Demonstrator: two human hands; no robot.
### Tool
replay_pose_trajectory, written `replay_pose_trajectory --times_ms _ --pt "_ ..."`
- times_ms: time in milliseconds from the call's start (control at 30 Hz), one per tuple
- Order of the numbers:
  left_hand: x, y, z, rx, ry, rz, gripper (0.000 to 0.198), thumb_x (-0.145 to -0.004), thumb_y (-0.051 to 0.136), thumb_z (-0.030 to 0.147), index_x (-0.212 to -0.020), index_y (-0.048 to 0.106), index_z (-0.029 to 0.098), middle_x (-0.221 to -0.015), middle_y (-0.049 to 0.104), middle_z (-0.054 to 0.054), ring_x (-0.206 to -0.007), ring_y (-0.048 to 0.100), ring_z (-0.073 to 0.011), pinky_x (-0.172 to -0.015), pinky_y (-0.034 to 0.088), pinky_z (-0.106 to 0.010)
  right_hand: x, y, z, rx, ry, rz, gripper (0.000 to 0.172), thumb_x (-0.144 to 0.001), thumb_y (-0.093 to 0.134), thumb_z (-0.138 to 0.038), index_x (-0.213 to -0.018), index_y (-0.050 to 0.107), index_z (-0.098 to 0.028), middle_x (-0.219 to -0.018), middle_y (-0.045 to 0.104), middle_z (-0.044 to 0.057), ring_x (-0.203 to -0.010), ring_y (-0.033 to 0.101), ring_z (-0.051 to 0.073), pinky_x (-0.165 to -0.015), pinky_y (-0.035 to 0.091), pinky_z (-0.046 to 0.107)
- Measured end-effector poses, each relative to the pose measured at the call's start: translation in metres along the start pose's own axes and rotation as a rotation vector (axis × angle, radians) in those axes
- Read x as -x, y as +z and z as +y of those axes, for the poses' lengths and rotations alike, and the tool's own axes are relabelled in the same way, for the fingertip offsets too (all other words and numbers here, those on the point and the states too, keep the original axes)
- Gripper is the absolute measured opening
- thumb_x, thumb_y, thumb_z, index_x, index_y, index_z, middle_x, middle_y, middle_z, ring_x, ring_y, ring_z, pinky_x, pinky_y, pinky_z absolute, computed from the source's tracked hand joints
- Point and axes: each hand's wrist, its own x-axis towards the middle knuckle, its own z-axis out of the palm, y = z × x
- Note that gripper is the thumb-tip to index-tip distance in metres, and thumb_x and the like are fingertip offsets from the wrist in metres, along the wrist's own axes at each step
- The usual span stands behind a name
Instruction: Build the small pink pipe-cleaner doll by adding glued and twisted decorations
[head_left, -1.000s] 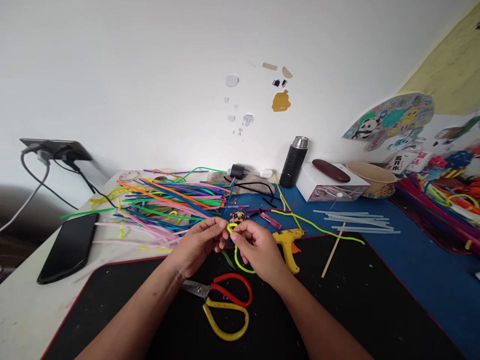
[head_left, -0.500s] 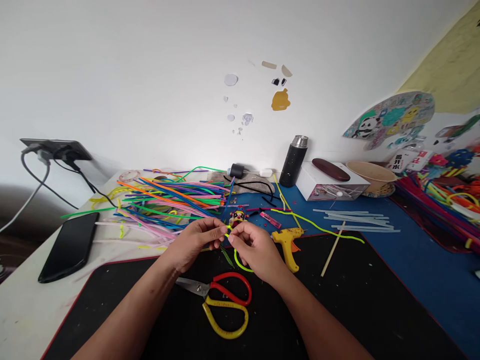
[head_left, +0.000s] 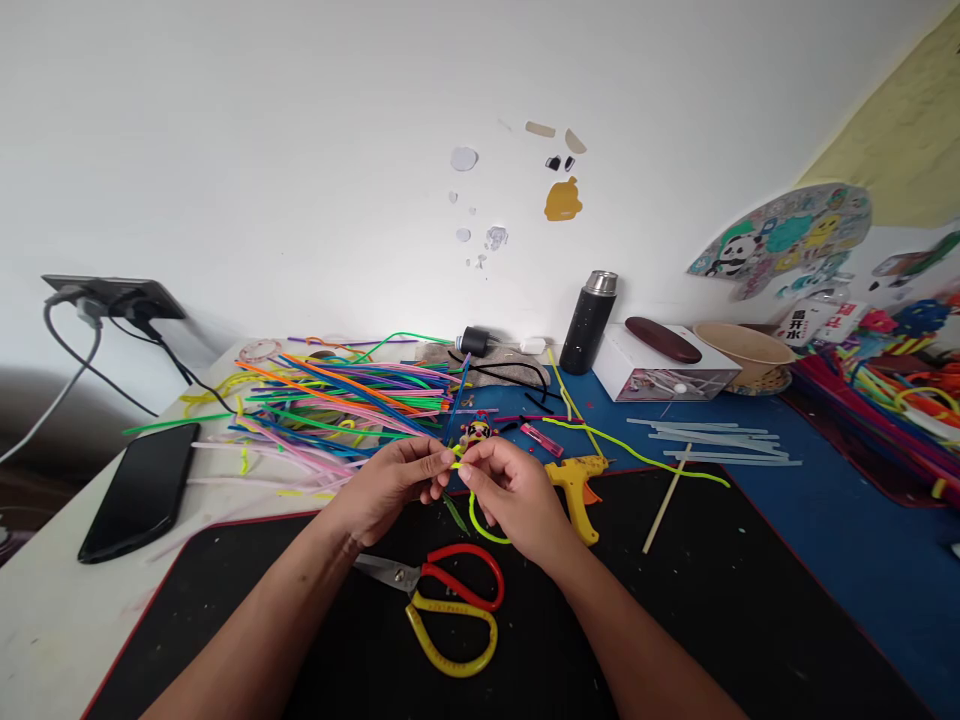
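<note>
A neon yellow-green pipe cleaner (head_left: 484, 530) is pinched between the fingertips of both hands, and a loop of it hangs below them. My left hand (head_left: 397, 480) grips one part with thumb and forefinger. Close against it, my right hand (head_left: 517, 495) pinches the same pipe cleaner. What shape lies between the fingertips is mostly hidden. Just behind the hands is a small colourful figure (head_left: 476, 430), partly covered. Scissors (head_left: 454, 605) with one red and one yellow handle lie on the black mat in front of the hands.
Many coloured pipe cleaners (head_left: 352, 395) are heaped at the back left. A yellow glue gun (head_left: 577, 490), a wooden stick (head_left: 667, 495) and clear glue sticks (head_left: 712, 442) lie to the right. A black phone (head_left: 139, 490) rests at left; a dark thermos (head_left: 589, 325) stands near the wall.
The fingertips have shifted very slightly around the pipe cleaner, both hands still pinching it. Nothing else on the table has moved.
</note>
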Motion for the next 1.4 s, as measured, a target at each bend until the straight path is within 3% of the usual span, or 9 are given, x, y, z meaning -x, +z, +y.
replay_pose_trajectory --times_ms 367,800,1100,1400 --pt "0.0007 0.0021 -0.0004 0.026 0.003 -0.014 0.046 -0.065 0.096 0.051 -0.075 0.068 0.015 -0.068 0.063 0.0 -0.059 0.053 -0.0108 -0.056 0.039 -0.023 -0.0001 0.0012 0.0011 -0.039 0.009 -0.032 0.024 -0.095 0.068 -0.046 -0.096 0.066 -0.023 -0.065 0.056 -0.005 -0.047 0.047 0.01 -0.044 0.039 0.022" --pt "-0.0006 -0.0001 -0.0039 -0.016 0.029 -0.009 0.046 -0.063 0.097 0.052 -0.076 0.071 0.015 -0.067 0.064 0.0 -0.058 0.052 -0.0103 -0.057 0.039 -0.023 -0.0013 0.0011 -0.0047 -0.083 0.082 -0.104 0.029 -0.094 0.065 -0.05 -0.093 0.059 -0.022 -0.055 0.049 -0.011 -0.039 0.04 0.007 -0.042 0.033 0.02" --pt "0.0 0.0021 -0.0023 0.024 0.016 -0.026 0.046 -0.065 0.097 0.05 -0.074 0.068 0.015 -0.068 0.063 0.001 -0.059 0.053 -0.0099 -0.057 0.039 -0.022 -0.0002 0.0017 0.0009 -0.111 0.032 -0.074 0.023 -0.095 0.067 -0.043 -0.101 0.064 -0.021 -0.065 0.056 -0.007 -0.043 0.044 0.008 -0.041 0.037 0.02" --pt "-0.0019 0.0012 -0.0053 -0.012 0.028 -0.023 0.049 -0.064 0.097 0.053 -0.076 0.069 0.015 -0.068 0.063 0.001 -0.059 0.051 -0.0095 -0.056 0.039 -0.022 -0.002 0.0035 0.0031 -0.106 0.084 -0.057 0.025 -0.092 0.069 -0.045 -0.094 0.063 -0.02 -0.062 0.056 -0.008 -0.042 0.044 0.008 -0.041 0.037 0.021"
